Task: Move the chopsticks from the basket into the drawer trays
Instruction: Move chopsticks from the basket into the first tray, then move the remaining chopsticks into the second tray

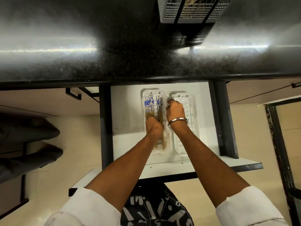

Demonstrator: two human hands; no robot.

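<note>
Two white plastic trays lie side by side in the open drawer. The left tray holds several wooden chopsticks with blue-and-white patterned tops, lying lengthwise. My left hand rests over their lower ends, fingers curled on them. My right hand, with a metal bangle on the wrist, sits over the gap between the trays, fingers bent near the rightmost chopsticks. The right tray looks bare where it shows. The wire basket stands on the black counter at the top; its contents are unclear.
The black speckled counter overhangs the back of the drawer. Dark drawer rails run along both sides. To the left, under the counter, lie dark shapes on the floor. A black frame stands at the far right.
</note>
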